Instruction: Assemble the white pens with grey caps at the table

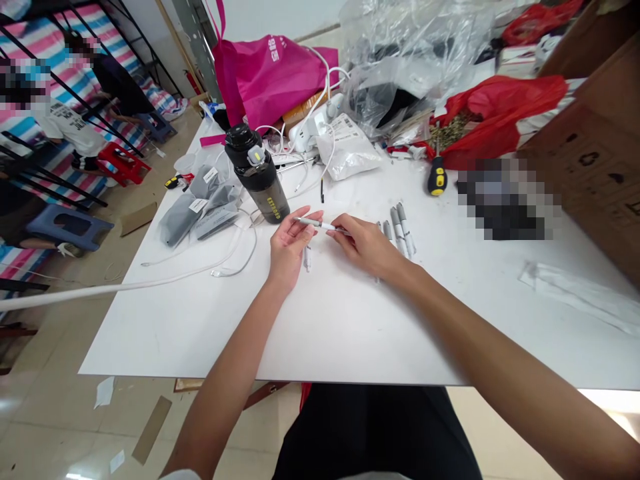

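Observation:
My left hand [291,248] grips one end of a slim white and grey pen [323,225], thumb pressed against its barrel. At the other end, my right hand [367,243] pinches the pen's tip between thumb and fingers. The pen lies nearly level, a little above the white table [350,333]. Under my left hand a second white pen [308,259] rests on the tabletop, partly hidden. Just past my right hand several grey and white pens [404,227] lie side by side, some covered by the hand.
A black bottle [257,177] stands behind my left hand, near grey packets [187,210] and a white cable [235,272]. Farther back are a pink bag [280,80], a power strip [303,133] and a screwdriver [437,177]. A cardboard box [590,153] borders the right. People sit at far left.

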### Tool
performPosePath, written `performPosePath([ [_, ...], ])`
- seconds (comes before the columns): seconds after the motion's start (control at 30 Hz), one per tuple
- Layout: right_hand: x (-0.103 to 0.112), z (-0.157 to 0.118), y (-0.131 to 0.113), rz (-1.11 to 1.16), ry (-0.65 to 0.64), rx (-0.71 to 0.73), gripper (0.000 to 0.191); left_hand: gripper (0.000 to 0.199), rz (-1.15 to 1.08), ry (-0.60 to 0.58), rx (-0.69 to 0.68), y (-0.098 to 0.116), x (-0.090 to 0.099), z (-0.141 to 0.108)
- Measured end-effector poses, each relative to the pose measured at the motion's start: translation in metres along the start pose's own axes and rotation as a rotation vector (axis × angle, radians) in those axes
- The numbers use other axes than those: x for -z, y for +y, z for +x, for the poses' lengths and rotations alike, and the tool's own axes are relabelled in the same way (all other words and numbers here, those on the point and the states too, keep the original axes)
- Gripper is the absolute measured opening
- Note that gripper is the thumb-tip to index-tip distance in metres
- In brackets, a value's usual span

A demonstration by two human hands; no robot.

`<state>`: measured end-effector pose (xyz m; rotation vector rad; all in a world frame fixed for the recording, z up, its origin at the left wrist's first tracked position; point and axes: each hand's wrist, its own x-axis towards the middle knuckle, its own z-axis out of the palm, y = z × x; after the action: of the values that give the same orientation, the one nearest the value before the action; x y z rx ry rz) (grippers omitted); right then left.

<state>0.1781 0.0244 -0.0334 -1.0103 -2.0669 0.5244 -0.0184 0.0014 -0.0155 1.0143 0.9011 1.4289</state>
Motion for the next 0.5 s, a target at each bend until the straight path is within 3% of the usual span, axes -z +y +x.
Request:
performPosePath([
  [0.2,-0.0001,-0.0004,0.0000,-0.038,0.005,0.034,0.021,0.028,0.018,0.123,0.029,-0.0008,0.0037,0.0033],
  [0.37,0.0025,-0.0002,-0.0025,-0.053,-0.039,0.015,0.037,0.047,-0.130,0.030,-0.006,0.0036,0.0019,0.0023],
  [0.5,0.0031,-0.0001,-0.0026,-0.084,-0.038,0.027,0.034,0.027,-0.141,0.107,-0.001,0.0012,0.0013,0.0026],
])
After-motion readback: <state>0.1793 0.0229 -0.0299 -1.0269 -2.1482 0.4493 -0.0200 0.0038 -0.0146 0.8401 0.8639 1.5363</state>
